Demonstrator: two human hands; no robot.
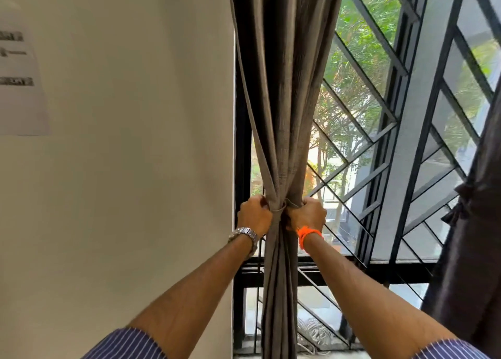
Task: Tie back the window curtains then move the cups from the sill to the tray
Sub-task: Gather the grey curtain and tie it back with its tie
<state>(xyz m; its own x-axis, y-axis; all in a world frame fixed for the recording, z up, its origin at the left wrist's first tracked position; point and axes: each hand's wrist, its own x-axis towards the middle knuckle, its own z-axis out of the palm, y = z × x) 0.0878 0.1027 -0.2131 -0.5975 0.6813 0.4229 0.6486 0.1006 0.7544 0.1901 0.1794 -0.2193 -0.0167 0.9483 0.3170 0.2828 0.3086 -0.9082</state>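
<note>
Two hands: both are working at the gathered waist of the grey curtain [282, 115], one on each side.
Left hand [253, 217]: is gripping the left end of the fabric tie [279, 209].
Right hand [309, 215]: is clenching the tie's right end.
Curtain position: is hanging bunched at the window grille's [379, 115] left edge, beside the wall [122, 169].
Second curtain [471, 223]: is hanging knotted at far right.

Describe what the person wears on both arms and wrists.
The left hand has a silver metal watch with a link bracelet at its wrist. The right hand has an orange thread band wound round its wrist, with a frayed end. Both forearms are bare. The left sleeve and the right sleeve are blue with thin white stripes.
</note>
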